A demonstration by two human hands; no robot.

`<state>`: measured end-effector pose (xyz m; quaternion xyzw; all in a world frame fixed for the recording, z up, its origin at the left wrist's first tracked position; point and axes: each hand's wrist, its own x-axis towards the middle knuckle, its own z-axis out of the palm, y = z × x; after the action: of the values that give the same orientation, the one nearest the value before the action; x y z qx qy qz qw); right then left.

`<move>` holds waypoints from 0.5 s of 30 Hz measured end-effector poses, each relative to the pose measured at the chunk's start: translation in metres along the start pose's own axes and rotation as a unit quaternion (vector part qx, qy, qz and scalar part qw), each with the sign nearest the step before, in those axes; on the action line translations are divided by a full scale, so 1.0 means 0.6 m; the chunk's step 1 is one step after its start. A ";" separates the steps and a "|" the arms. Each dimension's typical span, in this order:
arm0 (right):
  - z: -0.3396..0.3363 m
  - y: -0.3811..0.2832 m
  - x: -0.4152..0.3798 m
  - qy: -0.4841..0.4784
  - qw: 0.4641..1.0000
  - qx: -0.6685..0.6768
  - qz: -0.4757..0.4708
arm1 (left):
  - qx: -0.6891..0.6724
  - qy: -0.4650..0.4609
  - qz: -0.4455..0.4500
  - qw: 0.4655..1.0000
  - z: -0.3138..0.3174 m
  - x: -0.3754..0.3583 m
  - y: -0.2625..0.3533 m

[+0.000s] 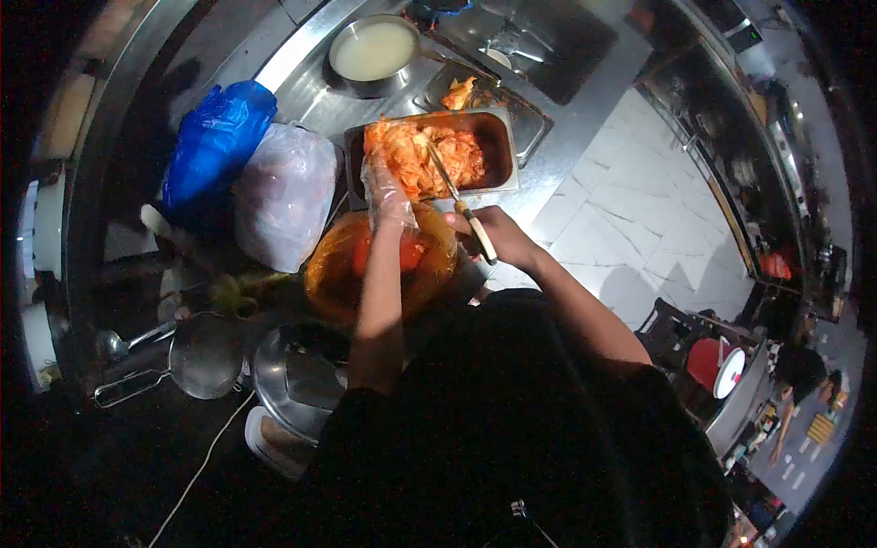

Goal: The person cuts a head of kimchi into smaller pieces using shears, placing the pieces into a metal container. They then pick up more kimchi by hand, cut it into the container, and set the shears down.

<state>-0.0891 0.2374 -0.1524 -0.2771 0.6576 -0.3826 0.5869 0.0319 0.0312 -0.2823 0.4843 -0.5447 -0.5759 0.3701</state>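
Note:
Chopped-looking red kimchi (422, 160) is heaped in a rectangular metal pan (501, 146) on the steel counter. My left hand (388, 194), in a clear plastic glove, grips the near left side of the heap; its fingertips are partly hidden by the kimchi. In my right hand (498, 236) is a knife-like tool (476, 235) with a pale handle and a narrow metal part that slants into the kimchi. Below my left forearm, an orange-tinted bowl (327, 274) lined with plastic film holds some red food.
A steel bowl of whitish liquid (375, 50) stands behind the pan, near a tray (534, 137) with a kimchi piece and a sink (566, 55). Blue (219, 142) and white (285, 196) plastic bags sit to the left. A strainer (208, 356) lies lower left.

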 end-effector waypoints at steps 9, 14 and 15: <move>0.011 0.003 -0.053 0.005 0.993 -0.113 -0.011 | -0.437 -0.076 -0.181 0.878 0.011 -0.029 0.182; 0.029 -0.004 -0.076 -0.014 0.996 -0.084 0.027 | -0.477 -0.039 -0.140 0.867 0.014 -0.027 0.207; 0.032 -0.004 -0.078 -0.015 0.997 -0.075 0.034 | -0.479 -0.038 -0.131 0.867 0.013 -0.029 0.214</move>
<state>-0.0633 0.2705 -0.1245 -0.3036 0.6843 -0.3082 0.5869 0.0160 0.0329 -0.1537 0.2922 -0.1464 -0.8274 0.4568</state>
